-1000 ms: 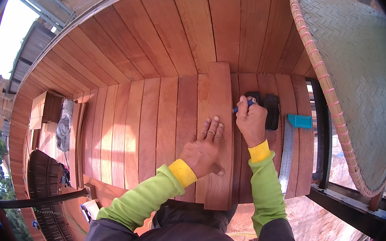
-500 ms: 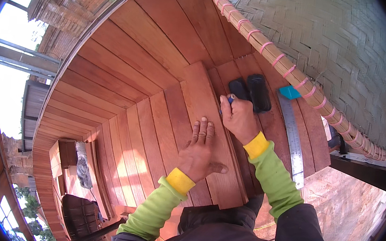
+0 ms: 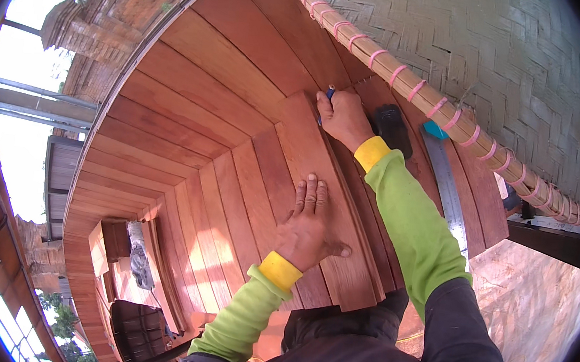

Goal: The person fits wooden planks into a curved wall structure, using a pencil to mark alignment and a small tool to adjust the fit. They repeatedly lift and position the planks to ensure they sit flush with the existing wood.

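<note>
— Fingers (image 3: 311, 196) of your left hand (image 3: 310, 228) are lying flat and close together, thumb splayed out, pressing on the loose reddish board (image 3: 323, 198); they are gripping nothing.

— And your right hand (image 3: 341, 116)?

— Your right hand is curling closed around one blue pen (image 3: 329, 95), only its tip showing above your knuckles, at the board's far end.

— How many things are you seeing in the head view?

— You are working with two hands, one pen and one loose board lying on top of the plank floor (image 3: 189, 136). Beside your right wrist, one black tool (image 3: 393, 129) is resting, and one long metal ruler (image 3: 446, 185) with a teal end is lying just under the woven panel's bound edge (image 3: 410, 88).

— Where is the board lying?

— It is lying under your left palm, running lengthwise from your body up to your right fist.
</note>
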### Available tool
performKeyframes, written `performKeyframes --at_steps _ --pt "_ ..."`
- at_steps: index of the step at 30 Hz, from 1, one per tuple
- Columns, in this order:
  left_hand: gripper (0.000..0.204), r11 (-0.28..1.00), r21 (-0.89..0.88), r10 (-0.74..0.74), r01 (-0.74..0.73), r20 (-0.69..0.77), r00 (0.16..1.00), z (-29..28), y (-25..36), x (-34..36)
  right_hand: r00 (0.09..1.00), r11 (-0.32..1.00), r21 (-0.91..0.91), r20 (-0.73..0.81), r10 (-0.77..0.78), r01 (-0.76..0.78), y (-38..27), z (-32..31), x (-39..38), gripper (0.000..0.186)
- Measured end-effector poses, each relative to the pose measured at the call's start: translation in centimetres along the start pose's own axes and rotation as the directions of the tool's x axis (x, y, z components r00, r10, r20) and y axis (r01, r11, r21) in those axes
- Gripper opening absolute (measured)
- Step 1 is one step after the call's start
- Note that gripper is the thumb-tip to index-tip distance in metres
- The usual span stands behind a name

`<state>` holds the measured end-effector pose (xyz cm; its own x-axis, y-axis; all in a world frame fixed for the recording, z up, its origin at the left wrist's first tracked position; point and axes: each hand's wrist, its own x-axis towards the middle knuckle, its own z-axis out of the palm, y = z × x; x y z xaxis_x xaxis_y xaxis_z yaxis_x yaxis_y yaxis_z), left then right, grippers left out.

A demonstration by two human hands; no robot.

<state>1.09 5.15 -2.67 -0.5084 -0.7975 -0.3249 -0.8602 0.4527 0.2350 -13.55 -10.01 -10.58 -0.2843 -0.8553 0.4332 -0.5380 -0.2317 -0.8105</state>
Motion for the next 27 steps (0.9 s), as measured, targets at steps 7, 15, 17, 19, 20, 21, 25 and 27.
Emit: performKeyframes --at_steps 7,15,17,19,20,21,25,27 --pt "0.128 1.000 -0.007 0.027 -0.027 -0.017 1.000 0.0 -0.2 0.1 0.956 0.974 0.121 0.247 0.159 -0.193 -6.3 -10.8 -12.8 0.026" --pt "0.129 0.999 0.013 0.051 -0.050 -0.037 0.998 0.2 -0.4 0.1 0.875 0.933 0.067 0.375 0.305 -0.353 -10.3 -18.7 -23.8 0.017" --pt "0.129 0.999 0.015 0.048 -0.048 -0.039 0.998 0.2 -0.5 -0.1 0.903 0.952 0.070 0.345 0.256 -0.297 -10.0 -17.6 -22.4 0.018" --pt "0.129 0.998 0.011 0.057 -0.057 -0.040 0.998 0.1 -0.4 0.1 0.879 0.927 0.085 0.359 0.314 -0.366 -8.7 -15.3 -19.3 0.020" --pt "0.128 0.998 0.008 0.055 -0.055 -0.043 0.998 0.1 -0.4 0.1 0.934 0.966 0.104 0.298 0.197 -0.237 -7.8 -13.6 -17.0 0.022" --pt "0.128 0.998 0.003 0.056 -0.056 -0.043 0.998 0.0 -0.5 0.0 0.968 0.981 0.123 0.223 0.118 -0.148 -7.0 -11.7 -14.7 0.024" --pt "0.129 0.998 0.006 0.066 -0.065 -0.035 0.997 0.1 -0.3 0.2 0.994 0.996 0.094 0.111 -0.007 -0.004 -3.0 -5.4 -6.7 0.031" --pt "0.130 0.998 0.010 0.060 -0.060 -0.033 0.998 0.3 -0.3 0.2 0.996 0.994 0.106 0.090 -0.019 0.009 -2.6 -4.2 -5.2 0.029"
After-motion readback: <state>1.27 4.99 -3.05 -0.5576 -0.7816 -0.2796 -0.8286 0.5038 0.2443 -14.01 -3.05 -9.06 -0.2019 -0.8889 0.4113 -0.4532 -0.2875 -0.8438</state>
